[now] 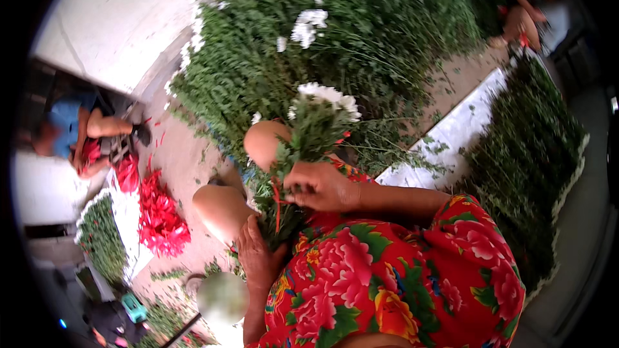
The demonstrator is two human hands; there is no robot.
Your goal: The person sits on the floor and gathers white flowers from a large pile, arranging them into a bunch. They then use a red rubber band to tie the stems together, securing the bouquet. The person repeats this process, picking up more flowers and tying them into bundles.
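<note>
A bunch of white chrysanthemums (329, 99) with leafy green stems lies across my lap, its blooms pointing away from me. A thin red tie (276, 203) crosses the stems. My right hand (321, 186) is at the middle of the bunch, fingers curled at the tie, with a strand reaching the fingertips. Lower down, my left hand (261, 251) is around the stem end, thumb on the near side and fingers along the other. The stem ends are partly hidden by this hand and my red floral shirt.
Ahead lies a large heap of white chrysanthemums (338, 48). More bundles (522, 169) lie on white sheeting (449, 130) at right. Red strips (162, 222) are piled on the left floor. A seated person (77, 125) is at left, another person (522, 24) at upper right. A round blurred object (222, 297) stands near my left arm.
</note>
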